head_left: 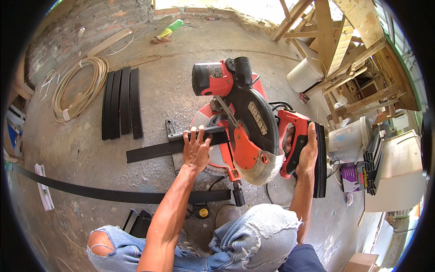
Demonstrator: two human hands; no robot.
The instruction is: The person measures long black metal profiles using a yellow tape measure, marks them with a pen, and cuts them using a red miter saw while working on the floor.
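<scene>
A red and black miter saw [253,109] stands on the concrete floor in front of my knees. My right hand [309,152] is wrapped round its red and black handle [294,131], at the right of the blade guard. A short black bar [152,151] lies across the saw's base from the left, against the grey fence [174,134]. My left hand [196,152] grips the bar at the fence, its fingers curled over the top. The bar's right end is at the blade, whose lower edge is mostly hidden by the guard.
Several cut black bars [121,103] lie at the left by a coiled hose [58,97]. One long black bar [113,194] crosses the floor before me, near a tape measure [202,211]. More bars [320,163], a white bucket [349,140] and wooden frames [325,36] stand right.
</scene>
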